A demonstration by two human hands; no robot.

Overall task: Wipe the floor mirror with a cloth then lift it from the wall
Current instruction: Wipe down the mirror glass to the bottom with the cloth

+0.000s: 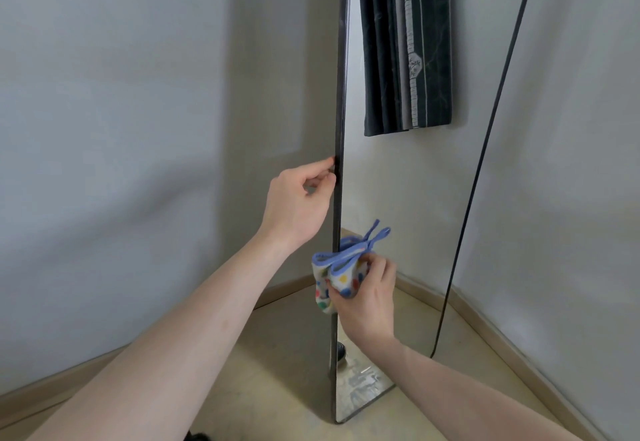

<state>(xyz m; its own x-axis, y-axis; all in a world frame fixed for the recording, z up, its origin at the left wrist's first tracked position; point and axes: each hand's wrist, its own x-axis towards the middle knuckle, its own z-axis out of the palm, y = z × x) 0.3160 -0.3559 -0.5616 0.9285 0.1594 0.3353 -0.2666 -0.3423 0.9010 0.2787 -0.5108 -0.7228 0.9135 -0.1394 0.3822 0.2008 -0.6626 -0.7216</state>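
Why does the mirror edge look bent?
Head view: the wide-angle lens curves straight lines, so the mirror frame bows; the picture is sharp, the light soft, with a faint shadow on the wall beside the left hand.

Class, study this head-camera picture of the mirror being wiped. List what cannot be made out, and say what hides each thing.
1. Top of the mirror: cut off by the upper edge of the head view.
2. Left hand fingers: their tips are hidden behind the mirror's frame.
3. Cloth: bunched and partly covered by the right hand, so its full shape is unclear.
4. Small dark thing reflected near the mirror's base: too small to identify.
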